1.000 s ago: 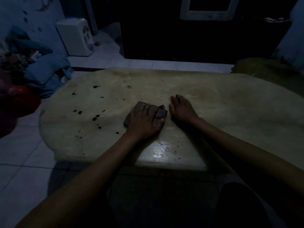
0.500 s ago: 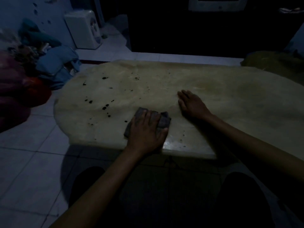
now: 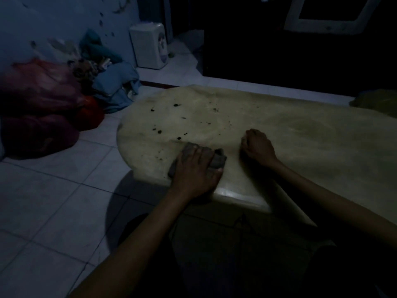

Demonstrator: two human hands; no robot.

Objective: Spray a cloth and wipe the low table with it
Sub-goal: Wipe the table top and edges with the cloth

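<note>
Cloth lies flat under my left hand, palm pressing it at the low table's six-o'clock edge; right hand rests curled, holding nothing. I judge wiping underway (dark spots toward eleven o'clock remain).

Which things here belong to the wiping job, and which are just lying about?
Job:
- cloth, under the left hand
- table, with dark spots
- right hand, resting on the table

Lying about:
- white appliance
- blue clothes
- red bundle
- yellow-green item
</note>
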